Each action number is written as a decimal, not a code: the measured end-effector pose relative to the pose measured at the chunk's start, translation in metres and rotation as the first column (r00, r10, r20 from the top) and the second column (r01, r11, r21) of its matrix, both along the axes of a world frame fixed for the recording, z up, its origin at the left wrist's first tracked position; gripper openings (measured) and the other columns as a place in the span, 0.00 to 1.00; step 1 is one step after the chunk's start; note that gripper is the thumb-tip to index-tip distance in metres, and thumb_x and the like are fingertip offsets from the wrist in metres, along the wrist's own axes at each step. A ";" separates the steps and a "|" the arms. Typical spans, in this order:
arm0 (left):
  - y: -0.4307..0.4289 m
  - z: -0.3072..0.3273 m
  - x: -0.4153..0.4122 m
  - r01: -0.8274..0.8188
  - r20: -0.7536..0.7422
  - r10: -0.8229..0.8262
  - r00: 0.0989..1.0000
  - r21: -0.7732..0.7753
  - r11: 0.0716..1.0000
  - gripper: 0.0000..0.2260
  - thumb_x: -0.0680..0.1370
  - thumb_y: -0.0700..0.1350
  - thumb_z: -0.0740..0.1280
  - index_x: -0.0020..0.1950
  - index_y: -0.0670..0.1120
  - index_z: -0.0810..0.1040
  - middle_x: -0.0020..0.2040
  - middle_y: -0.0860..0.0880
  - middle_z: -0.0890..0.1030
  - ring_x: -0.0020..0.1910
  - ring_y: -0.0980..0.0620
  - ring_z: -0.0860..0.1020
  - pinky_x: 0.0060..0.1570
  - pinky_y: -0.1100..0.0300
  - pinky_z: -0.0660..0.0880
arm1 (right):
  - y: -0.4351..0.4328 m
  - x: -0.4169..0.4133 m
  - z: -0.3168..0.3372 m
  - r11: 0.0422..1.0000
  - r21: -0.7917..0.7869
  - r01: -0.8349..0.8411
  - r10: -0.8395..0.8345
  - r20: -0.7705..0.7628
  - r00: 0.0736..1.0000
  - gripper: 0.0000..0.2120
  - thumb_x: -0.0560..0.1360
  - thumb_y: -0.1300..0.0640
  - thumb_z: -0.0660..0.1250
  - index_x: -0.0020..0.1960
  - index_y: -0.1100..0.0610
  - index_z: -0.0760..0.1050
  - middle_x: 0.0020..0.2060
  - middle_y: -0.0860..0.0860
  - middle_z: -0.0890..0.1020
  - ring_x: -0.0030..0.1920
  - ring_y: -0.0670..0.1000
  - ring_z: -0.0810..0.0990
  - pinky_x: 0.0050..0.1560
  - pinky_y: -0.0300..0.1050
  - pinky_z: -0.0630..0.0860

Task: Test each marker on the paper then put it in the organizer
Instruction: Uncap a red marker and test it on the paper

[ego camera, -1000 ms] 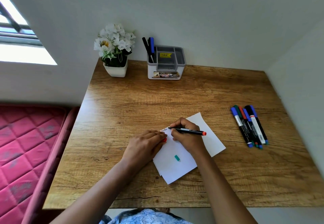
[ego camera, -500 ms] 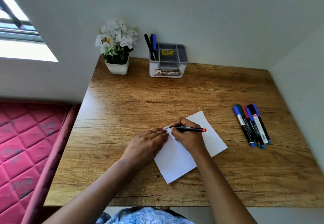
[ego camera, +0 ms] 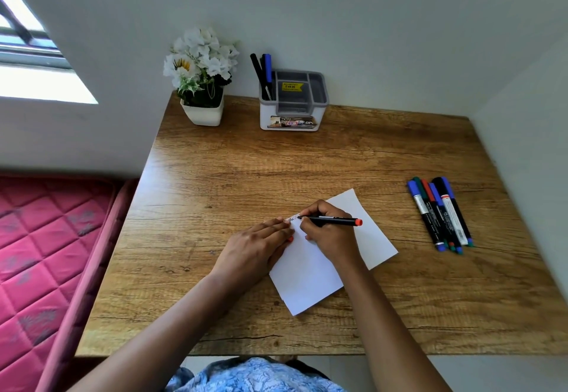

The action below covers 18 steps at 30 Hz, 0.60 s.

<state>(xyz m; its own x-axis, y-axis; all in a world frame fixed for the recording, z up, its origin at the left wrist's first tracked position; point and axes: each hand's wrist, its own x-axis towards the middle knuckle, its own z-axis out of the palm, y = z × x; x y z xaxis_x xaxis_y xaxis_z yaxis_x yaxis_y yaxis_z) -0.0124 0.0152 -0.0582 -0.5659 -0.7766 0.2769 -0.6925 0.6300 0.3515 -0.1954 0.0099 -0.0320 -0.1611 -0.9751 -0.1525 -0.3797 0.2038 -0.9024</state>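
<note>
Right hand (ego camera: 330, 232) gripping marker (ego camera: 333, 221), tip on paper (ego camera: 310, 272), left hand (ego camera: 256, 250) flat pinning paper's edge, organizer (ego camera: 293, 106) beyond hands

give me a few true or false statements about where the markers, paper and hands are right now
1. The right hand holds a marker with its tip on the paper. True.
2. The left hand is lifted off the paper. False: it lies flat on the paper's left edge.
3. The organizer is empty. False: markers stand in its left compartment.
4. A bunch of markers lies on the table, right of the paper. True.
</note>
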 end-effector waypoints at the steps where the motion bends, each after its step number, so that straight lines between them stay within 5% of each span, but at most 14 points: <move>1: 0.000 0.000 0.000 0.001 -0.002 -0.001 1.000 0.002 1.000 0.16 0.78 0.51 0.58 0.59 0.48 0.81 0.59 0.51 0.81 0.60 0.53 0.78 0.51 0.60 0.77 | 0.000 0.000 0.000 1.000 -0.001 -0.003 0.003 -0.001 1.000 0.02 0.72 0.63 0.70 0.43 0.57 0.80 0.36 0.45 0.82 0.37 0.38 0.80 0.36 0.40 0.82; 18: 0.000 0.001 -0.001 -0.007 -0.005 0.007 1.000 0.005 1.000 0.16 0.78 0.51 0.58 0.58 0.48 0.81 0.58 0.51 0.81 0.60 0.54 0.78 0.52 0.60 0.77 | 0.001 0.001 0.001 1.000 -0.005 0.010 -0.009 0.030 1.000 0.02 0.72 0.63 0.70 0.43 0.57 0.79 0.36 0.44 0.81 0.38 0.36 0.80 0.34 0.35 0.80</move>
<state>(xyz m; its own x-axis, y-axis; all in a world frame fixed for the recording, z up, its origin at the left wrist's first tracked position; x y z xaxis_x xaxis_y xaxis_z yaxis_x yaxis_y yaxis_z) -0.0134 0.0154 -0.0573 -0.5589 -0.7821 0.2757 -0.6954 0.6232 0.3580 -0.1944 0.0107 -0.0311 -0.1658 -0.9743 -0.1525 -0.3508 0.2028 -0.9142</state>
